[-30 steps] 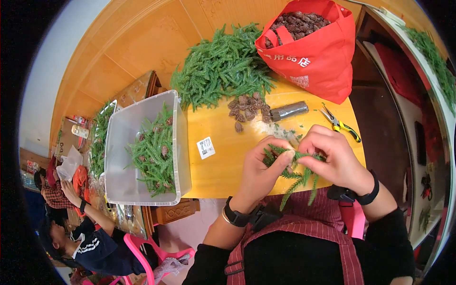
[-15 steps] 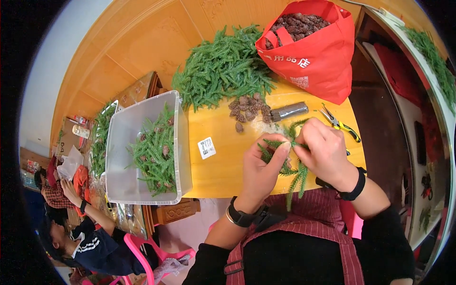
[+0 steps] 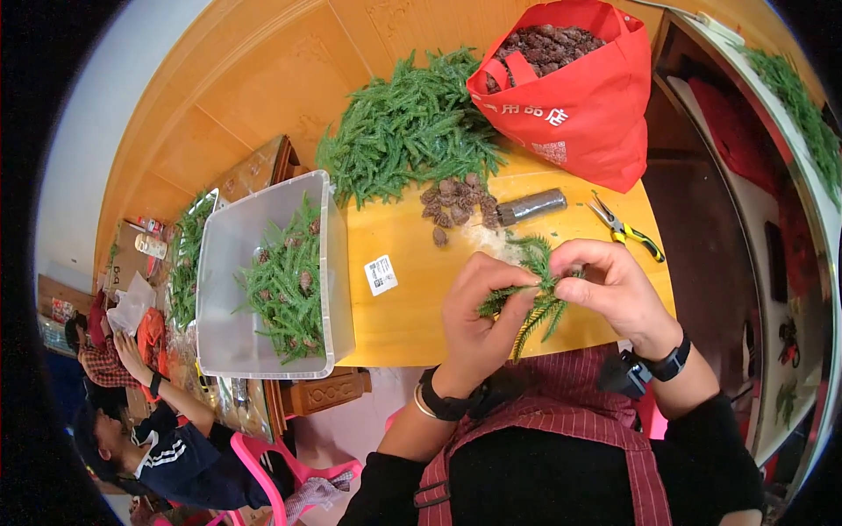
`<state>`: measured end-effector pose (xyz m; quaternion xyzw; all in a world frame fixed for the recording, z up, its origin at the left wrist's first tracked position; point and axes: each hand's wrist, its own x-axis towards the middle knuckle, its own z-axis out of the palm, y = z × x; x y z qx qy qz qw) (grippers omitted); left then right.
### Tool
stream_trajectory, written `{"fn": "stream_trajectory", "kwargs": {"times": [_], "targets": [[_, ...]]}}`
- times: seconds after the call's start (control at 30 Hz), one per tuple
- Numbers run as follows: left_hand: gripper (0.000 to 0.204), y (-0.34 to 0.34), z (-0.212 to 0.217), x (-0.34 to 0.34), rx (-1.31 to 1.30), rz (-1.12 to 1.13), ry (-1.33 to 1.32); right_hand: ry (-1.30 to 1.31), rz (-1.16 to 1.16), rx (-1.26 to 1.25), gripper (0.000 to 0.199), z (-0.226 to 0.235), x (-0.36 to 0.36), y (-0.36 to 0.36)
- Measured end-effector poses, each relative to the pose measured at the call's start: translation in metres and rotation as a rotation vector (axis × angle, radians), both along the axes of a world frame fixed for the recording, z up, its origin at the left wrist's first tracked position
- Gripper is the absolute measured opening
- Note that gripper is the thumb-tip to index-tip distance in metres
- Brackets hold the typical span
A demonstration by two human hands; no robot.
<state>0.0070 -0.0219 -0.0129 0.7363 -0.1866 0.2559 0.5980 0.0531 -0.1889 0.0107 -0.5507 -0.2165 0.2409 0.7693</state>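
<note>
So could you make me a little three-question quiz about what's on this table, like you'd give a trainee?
1. True or false: the left hand and right hand both grip one bunch of green sprigs.
2. What fills the red bag? A pine cones, B pliers, C sprigs.
3. Which tool lies on the yellow table beside that bag?

Key: 1 true. 2 A. 3 the yellow-handled pliers.
</note>
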Motion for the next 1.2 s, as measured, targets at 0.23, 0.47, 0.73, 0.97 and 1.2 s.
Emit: {"fn": "stream_trajectory", "kwargs": {"times": [0.23,0.47,0.73,0.97,1.2], "targets": [[0.011,-0.010,0.001,-0.004,-0.175,0.050,0.223,-0.236,-0.189,-0.042,0.017,-0.008,-0.001,0.006],[0.012,-0.017,0.003,0.001,-0.776,-0.121,0.600,-0.917,-0.354,-0.404,0.016,-0.005,0.003,0.003],[0.008,-0.001,0.002,0.007,-0.039,-0.013,0.091,0.093,0.217,-0.133,0.017,0.002,0.018,-0.011],[0.009,-0.001,0.011,0.006,0.029,-0.083,0.040,0.056,0.423,-0.124,0.012,0.005,0.026,-0.018],[0.010,0.000,0.018,0.008,0.082,-0.104,0.009,0.132,0.384,-0.113,0.019,0.008,0.025,-0.018]]}}
